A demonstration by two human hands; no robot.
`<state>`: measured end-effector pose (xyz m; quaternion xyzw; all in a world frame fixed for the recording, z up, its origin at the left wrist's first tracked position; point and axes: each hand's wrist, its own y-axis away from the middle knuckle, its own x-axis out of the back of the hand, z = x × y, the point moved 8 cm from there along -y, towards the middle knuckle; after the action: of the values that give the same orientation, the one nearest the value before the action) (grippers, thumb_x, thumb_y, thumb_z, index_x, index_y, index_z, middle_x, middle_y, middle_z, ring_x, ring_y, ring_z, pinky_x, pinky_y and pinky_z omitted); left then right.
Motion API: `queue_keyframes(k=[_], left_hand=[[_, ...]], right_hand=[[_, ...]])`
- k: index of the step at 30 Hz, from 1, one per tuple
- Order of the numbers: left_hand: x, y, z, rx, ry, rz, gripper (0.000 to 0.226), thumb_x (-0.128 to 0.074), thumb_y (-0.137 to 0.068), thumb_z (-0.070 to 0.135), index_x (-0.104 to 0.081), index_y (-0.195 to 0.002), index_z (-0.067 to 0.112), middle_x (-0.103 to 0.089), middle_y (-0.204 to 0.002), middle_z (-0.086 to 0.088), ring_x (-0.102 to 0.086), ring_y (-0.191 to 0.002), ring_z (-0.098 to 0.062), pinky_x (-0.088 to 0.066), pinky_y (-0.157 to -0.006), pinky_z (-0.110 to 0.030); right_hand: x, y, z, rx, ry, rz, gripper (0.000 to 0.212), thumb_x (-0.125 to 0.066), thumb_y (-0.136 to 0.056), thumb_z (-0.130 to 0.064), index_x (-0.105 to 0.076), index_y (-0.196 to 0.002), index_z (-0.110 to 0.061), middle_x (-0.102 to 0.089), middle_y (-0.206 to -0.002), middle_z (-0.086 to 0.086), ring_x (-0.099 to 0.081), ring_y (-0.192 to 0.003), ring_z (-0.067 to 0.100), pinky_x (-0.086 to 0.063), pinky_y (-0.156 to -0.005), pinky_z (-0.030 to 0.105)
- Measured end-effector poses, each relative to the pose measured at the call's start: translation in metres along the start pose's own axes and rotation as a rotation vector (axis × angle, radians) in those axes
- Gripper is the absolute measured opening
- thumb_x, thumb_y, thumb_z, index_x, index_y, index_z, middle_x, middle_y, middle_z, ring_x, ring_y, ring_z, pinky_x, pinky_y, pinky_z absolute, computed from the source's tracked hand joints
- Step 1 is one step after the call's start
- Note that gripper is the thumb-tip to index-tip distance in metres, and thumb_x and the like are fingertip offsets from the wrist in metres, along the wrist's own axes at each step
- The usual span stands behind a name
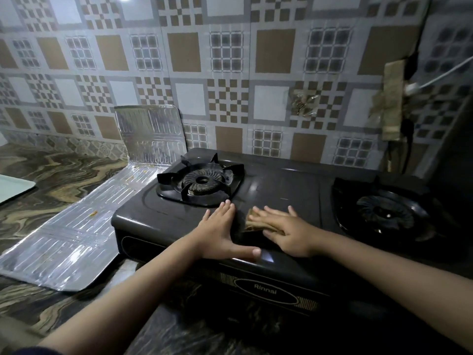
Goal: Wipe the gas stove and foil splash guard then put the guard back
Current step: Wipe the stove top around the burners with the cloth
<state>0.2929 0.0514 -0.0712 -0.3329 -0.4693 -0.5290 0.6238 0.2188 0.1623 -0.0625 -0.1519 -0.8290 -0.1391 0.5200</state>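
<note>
Stove [281, 185] lying lengthwise along the tiled wall [230, 73], left hand [217, 234] spread flat on its front edge, right hand [284, 229] flat, pressing a cloth [252, 221] mid-top, foil guard [76, 226] just left, long axis running wallward, far end upturned, tabletop [64, 175] beyond.

One stove [281, 190], two burners [202, 181], one foil guard [84, 226], one cloth [256, 221], two hands [220, 234].
</note>
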Motion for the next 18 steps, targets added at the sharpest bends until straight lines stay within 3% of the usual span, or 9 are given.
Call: queue_keyframes(k=[2, 8, 13, 18], left_hand=[[0.006, 0.003, -0.005, -0.058, -0.046, -0.027, 0.160, -0.042, -0.030, 0.098, 0.006, -0.151, 0.006, 0.008, -0.161, -0.007, 0.011, -0.147, -0.015, 0.004, -0.120, -0.042], [0.005, 0.014, -0.024, -0.187, -0.355, 0.060, 0.156, -0.014, -0.031, 0.103, 0.002, -0.152, 0.005, 0.011, -0.160, -0.009, 0.012, -0.147, -0.018, -0.001, -0.118, -0.048], [0.003, 0.011, -0.027, -0.202, -0.368, 0.115, 0.154, -0.014, -0.034, 0.104, -0.003, -0.152, 0.006, 0.006, -0.161, -0.009, 0.008, -0.148, -0.018, -0.005, -0.120, -0.047], [0.003, 0.014, -0.026, -0.213, -0.350, 0.139, 0.153, -0.013, -0.034, 0.103, -0.004, -0.152, 0.006, 0.002, -0.161, -0.009, 0.004, -0.148, -0.018, -0.006, -0.121, -0.045]], right_hand=[[-0.004, 0.003, -0.011, -0.002, 0.013, 0.020, 0.050, -0.039, -0.101, -0.023, -0.027, -0.148, -0.032, -0.009, -0.159, -0.018, 0.000, -0.148, 0.005, 0.016, -0.115, 0.043], [-0.018, 0.018, -0.037, 0.039, 0.053, 0.054, 0.052, -0.045, -0.099, -0.020, -0.031, -0.147, -0.034, -0.015, -0.157, -0.021, -0.004, -0.146, 0.001, 0.011, -0.116, 0.042], [-0.013, 0.021, -0.040, -0.021, 0.032, 0.100, 0.053, -0.048, -0.095, -0.010, -0.041, -0.142, -0.034, -0.026, -0.155, -0.018, -0.012, -0.146, 0.003, 0.006, -0.117, 0.044], [-0.012, 0.029, -0.040, -0.058, 0.037, 0.095, 0.078, -0.042, -0.076, 0.012, -0.043, -0.141, -0.031, -0.028, -0.155, -0.015, -0.013, -0.146, 0.004, 0.005, -0.117, 0.039]])
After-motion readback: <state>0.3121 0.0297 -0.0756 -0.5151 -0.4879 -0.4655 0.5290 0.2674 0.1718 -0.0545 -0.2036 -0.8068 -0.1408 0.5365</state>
